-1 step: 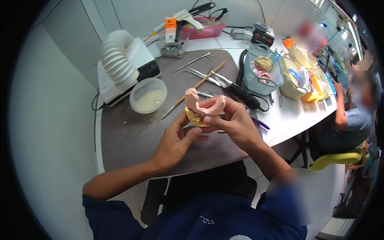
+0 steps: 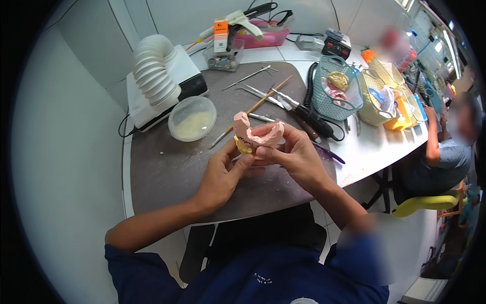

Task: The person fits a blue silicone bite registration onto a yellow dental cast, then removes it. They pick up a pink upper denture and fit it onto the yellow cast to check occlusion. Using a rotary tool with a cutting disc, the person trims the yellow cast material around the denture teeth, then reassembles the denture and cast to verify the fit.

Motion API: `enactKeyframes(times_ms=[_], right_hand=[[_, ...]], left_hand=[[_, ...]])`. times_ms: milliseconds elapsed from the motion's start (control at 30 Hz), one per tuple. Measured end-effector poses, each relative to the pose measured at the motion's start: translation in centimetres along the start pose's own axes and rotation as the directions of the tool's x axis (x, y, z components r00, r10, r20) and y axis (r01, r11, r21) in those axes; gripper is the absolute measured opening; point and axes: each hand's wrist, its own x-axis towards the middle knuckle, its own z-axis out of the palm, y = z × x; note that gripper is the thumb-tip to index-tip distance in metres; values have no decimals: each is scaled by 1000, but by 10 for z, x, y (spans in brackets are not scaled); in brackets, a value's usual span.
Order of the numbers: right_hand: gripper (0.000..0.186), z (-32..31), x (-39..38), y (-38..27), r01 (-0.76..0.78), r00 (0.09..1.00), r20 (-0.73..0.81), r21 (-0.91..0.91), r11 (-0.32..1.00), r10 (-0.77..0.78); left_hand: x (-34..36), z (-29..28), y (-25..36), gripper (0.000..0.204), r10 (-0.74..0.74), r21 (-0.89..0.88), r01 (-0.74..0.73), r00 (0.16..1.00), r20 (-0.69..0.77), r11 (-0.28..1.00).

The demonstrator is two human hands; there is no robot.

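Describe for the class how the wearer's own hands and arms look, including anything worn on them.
The left hand and right hand are ungloved; no watch or ring shows on them. Both forearms are bare. The left sleeve is dark blue, short and loose, ending near the elbow; the right sleeve is also dark blue, its edge blurred. The shirt bears small white print.

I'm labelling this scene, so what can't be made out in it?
All in the head view:
Yellow dental cast: mostly hidden by the pink dental cast, left hand and right hand.
Pale contents of the round tub: too fine to identify.
Co-worker: face blurred.
White shirt mark: cut off by the lower edge.
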Motion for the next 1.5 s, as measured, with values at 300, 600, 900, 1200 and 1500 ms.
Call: enactKeyframes(times_ms=[300,600,900,1200,1500], right_hand=[[35,11,9,10,36,983,-156,-359,933,-98],[38,-5,13,-3,-417,907,-184,-530,739,380],[32,-26,0,-34,-35,998,-18,-960,278,64],[71,-26,40,-37,535,796,557,-830,156,238],[70,-49,50,-11,250,922,382,-449,858,-69]], left_hand=[[-4,-35,-12,50,79,-48,-84,993,-88,995],[-4,-41,-9,57,280,88,-268,945,-169,959],[-4,-40,-4,62,202,6,-202,975,-92,979],[-6,-40,-1,60,102,-49,-103,994,-30,993],[-8,-41,4,58,102,42,-100,994,-49,994]])
